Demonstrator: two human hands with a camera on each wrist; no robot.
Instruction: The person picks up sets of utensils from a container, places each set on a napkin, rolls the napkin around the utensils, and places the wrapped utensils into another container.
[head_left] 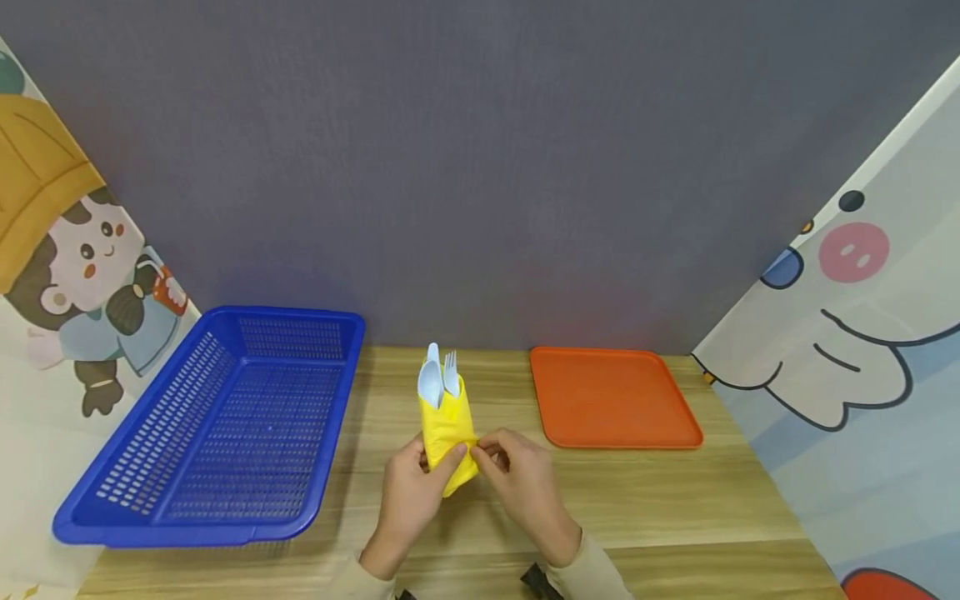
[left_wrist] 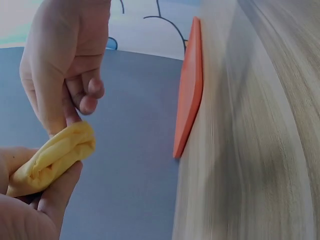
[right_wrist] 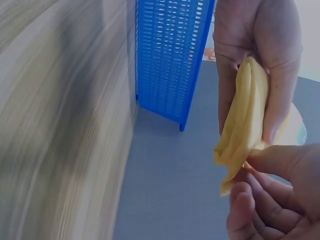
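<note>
A folded yellow napkin [head_left: 448,423] is held up over the table, wrapped around a pale blue spoon [head_left: 431,382] and fork [head_left: 452,375] whose heads stick out of its top. Another slim pale blue tip [head_left: 432,352] rises behind the spoon. My left hand [head_left: 417,492] grips the lower part of the bundle, thumb across its front. With thumb and forefinger my right hand [head_left: 523,479] pinches the napkin's right edge. In the right wrist view the layered folds of the napkin [right_wrist: 245,112] show between the left thumb and fingers.
A blue plastic basket [head_left: 341,433] with perforated walls stands on the left of the wooden table [head_left: 637,508]. To the right lies a flat orange tray [head_left: 615,398]. A grey partition [head_left: 480,183] rises behind the table, with cartoon-printed sheets on both sides.
</note>
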